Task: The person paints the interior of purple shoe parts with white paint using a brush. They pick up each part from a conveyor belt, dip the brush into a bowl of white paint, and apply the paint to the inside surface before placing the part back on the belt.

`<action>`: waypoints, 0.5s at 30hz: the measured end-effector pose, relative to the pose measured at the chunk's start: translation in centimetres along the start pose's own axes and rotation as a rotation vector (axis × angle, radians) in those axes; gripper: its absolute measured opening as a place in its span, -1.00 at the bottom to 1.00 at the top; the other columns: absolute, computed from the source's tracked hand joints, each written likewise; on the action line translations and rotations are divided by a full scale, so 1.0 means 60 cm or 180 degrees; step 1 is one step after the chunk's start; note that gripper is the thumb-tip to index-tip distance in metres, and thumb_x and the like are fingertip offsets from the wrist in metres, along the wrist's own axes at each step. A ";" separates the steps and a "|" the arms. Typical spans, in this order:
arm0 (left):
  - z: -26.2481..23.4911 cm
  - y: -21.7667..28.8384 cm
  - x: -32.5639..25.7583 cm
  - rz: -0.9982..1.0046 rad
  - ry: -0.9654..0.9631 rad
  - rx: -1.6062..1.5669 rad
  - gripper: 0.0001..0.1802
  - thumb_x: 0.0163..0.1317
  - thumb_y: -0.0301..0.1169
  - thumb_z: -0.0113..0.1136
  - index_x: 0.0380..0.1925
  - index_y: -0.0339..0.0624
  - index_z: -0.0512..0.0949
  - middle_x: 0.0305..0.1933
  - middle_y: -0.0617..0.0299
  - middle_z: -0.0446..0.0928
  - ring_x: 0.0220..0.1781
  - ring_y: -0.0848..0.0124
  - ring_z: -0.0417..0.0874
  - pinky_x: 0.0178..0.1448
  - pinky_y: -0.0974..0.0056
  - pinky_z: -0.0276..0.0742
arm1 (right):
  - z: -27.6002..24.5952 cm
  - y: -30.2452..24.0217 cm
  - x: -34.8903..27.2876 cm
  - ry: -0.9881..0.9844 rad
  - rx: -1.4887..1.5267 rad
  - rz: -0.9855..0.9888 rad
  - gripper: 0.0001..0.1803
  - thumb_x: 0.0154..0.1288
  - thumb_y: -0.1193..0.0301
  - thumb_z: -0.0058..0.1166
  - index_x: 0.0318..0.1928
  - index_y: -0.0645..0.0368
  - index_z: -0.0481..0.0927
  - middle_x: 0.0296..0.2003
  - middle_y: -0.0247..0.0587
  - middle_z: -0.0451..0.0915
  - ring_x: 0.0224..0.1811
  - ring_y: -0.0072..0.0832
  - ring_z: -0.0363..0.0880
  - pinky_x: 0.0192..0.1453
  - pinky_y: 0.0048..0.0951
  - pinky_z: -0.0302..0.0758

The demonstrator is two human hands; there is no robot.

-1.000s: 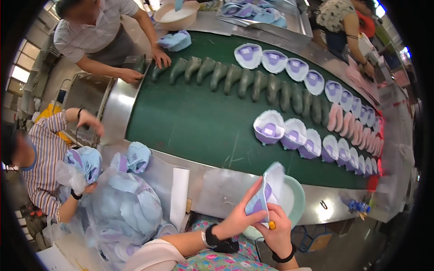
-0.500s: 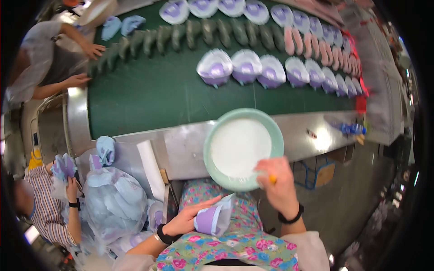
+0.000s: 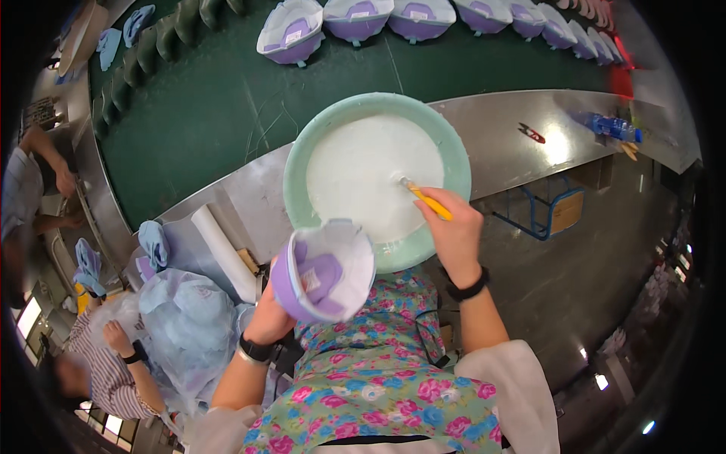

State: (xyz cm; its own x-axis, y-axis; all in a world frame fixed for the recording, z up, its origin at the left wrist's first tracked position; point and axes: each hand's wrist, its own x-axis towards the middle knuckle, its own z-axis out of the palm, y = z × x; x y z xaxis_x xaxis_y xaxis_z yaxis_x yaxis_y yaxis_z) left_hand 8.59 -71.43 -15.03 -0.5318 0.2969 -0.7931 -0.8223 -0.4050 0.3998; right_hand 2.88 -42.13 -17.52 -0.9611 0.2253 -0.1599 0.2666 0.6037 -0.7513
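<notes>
My left hand (image 3: 271,316) holds a purple and white shoe upper (image 3: 324,270) with its open side facing up, close to my lap. My right hand (image 3: 456,233) grips a yellow-handled brush (image 3: 425,199) whose tip dips into the white glue in a pale green basin (image 3: 300,157). The basin rests on the metal ledge just in front of me.
A green conveyor belt (image 3: 219,106) carries a row of purple and white uppers (image 3: 291,30) and dark green pieces (image 3: 128,76). A white roll (image 3: 221,252), a plastic bag of blue pieces (image 3: 185,318) and another worker (image 3: 113,371) are on my left. Small red snips (image 3: 532,133) lie on the ledge.
My view has dropped toward the basin. The upper came down from in front of the belt to my lap, and my right hand has brought the brush into the glue.
</notes>
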 end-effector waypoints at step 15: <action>0.062 -0.011 0.072 0.0128 -0.0565 -0.0071 -0.39 0.30 -0.53 0.07 0.35 -0.17 0.17 0.37 0.19 0.25 0.34 0.34 0.32 0.38 0.15 0.28 | -0.097 -0.041 -0.031 -0.0023 0.0874 0.0959 -0.86 0.06 0.50 0.31 -0.38 0.30 0.63 -0.55 -0.25 0.62 -0.48 -0.66 0.58 -0.38 -0.61 0.48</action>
State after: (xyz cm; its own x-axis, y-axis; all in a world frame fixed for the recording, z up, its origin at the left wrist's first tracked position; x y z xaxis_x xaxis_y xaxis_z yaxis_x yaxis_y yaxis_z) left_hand 6.11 -66.64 -17.00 -0.5930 0.4272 -0.6825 -0.7961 -0.4380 0.4176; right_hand 4.43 -39.60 -11.64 -0.8436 0.3551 -0.4027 0.5079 0.2847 -0.8130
